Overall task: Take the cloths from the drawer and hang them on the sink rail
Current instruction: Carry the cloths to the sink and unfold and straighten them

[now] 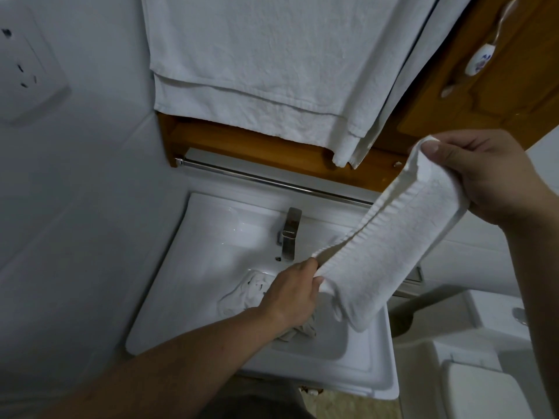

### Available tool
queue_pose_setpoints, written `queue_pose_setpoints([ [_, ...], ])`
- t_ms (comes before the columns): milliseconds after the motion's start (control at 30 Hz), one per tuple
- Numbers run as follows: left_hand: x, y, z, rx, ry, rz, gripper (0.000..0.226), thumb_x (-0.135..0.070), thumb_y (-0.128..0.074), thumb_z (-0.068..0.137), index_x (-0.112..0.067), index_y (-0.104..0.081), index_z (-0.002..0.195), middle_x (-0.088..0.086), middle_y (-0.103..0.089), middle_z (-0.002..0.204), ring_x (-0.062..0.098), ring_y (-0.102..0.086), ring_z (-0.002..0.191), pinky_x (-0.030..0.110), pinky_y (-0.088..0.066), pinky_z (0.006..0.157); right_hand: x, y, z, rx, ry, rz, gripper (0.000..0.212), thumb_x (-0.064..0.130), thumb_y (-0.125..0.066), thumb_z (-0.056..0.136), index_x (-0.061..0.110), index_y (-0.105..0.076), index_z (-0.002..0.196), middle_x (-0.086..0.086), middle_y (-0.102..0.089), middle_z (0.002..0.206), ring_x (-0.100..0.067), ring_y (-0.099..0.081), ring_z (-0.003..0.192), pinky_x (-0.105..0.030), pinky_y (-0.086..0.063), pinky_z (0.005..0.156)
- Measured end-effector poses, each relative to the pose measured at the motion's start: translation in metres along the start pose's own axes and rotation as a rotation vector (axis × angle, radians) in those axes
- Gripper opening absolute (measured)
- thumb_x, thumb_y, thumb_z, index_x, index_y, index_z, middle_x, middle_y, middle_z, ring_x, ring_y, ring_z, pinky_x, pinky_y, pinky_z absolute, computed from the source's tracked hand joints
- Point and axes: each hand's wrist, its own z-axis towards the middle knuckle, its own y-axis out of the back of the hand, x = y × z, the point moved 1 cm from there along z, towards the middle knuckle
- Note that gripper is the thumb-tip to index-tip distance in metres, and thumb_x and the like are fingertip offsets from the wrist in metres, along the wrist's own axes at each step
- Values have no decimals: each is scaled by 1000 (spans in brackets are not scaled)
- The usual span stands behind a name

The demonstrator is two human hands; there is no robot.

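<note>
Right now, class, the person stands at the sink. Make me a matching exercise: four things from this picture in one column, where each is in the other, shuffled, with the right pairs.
Things:
1. folded white terry cloth
2. crumpled white cloth
3. large white towel
4. square metal tap

Places:
A. hanging above the steel rail
B. stretched between the left hand and right hand
C. standing at the back of the white sink
D. lying in the sink bowl

Pairs: 1-B, 2-D, 3-A, 4-C
</note>
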Motion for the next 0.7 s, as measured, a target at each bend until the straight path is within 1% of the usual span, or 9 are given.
queue_pose_setpoints([
  [67, 4, 0, -5, 40, -24, 12, 16, -34, -37, 103, -20, -42, 108, 4, -61, 87, 21, -55, 73, 33, -43, 59, -7, 4, 0, -72, -41, -22, 18, 42, -62, 92, 41, -76, 80, 24, -70, 86, -17, -64, 89, -34, -49, 78],
  [167, 10, 4, -8, 3, 16, -9, 17, -35, -35, 103, -24, -41, 115, -6, -54, 76, 13, -51, 63, 24, -36, 52, -20, 8, 0, -140, -114, -27, 20, 44, -60, 94, 40, -74, 81, 26, -67, 85, -16, -62, 90, -34, -49, 77],
  [300, 17, 16, -6, -122, 31, -32, 20, -28, -41, 103, -20, -49, 118, 3, -63, 90, 17, -55, 74, 24, -41, 58, -41, 12, 0, -258, -215, 18, 16, 45, -59, 95, 35, -71, 91, 21, -63, 97, -12, -59, 94, -31, -46, 77],
  [367, 21, 26, -5, -173, 53, -70, 15, -27, -45, 102, -28, -49, 116, -3, -61, 88, 15, -57, 72, 9, -38, 56, -52, 14, -3, -323, -244, 13, 18, 46, -58, 96, 32, -69, 99, 22, -61, 98, -8, -57, 92, -26, -43, 74],
  [467, 24, 47, -1, -276, 76, -119, 37, -29, -50, 100, -46, -38, 131, -10, -64, 89, 8, -61, 72, -1, -37, 57, -70, 15, -8, -393, -307, 26, 21, 45, -58, 96, 28, -67, 105, 24, -60, 96, -6, -56, 89, -25, -42, 77],
  [500, 24, 53, 1, -301, 95, -144, 50, -30, -51, 100, -52, -29, 139, -15, -64, 88, 1, -60, 70, -2, -39, 58, -76, 14, -10, -406, -345, 48, 20, 43, -58, 96, 27, -66, 105, 22, -60, 96, -8, -57, 90, -29, -43, 81],
  [567, 27, 64, 6, -331, 177, -182, 62, -33, -51, 99, -58, -17, 145, -17, -65, 85, 1, -62, 68, 1, -44, 58, -88, 11, -13, -427, -411, 83, 18, 41, -59, 97, 26, -66, 100, 19, -60, 97, -11, -57, 91, -36, -43, 87],
  [633, 31, 73, 13, -364, 248, -192, 43, -31, -51, 99, -43, -45, 140, -9, -71, 96, 8, -67, 82, 3, -44, 65, -96, 6, -15, -426, -442, 88, 16, 41, -58, 97, 29, -66, 91, 19, -59, 96, -11, -56, 90, -36, -43, 87],
  [700, 33, 82, 18, -397, 254, -140, 28, -31, -47, 99, -28, -69, 116, -6, -72, 102, 13, -66, 91, 13, -43, 74, -102, -3, -16, -422, -449, 108, 15, 42, -58, 97, 33, -65, 87, 19, -59, 97, -12, -56, 91, -34, -43, 87],
])
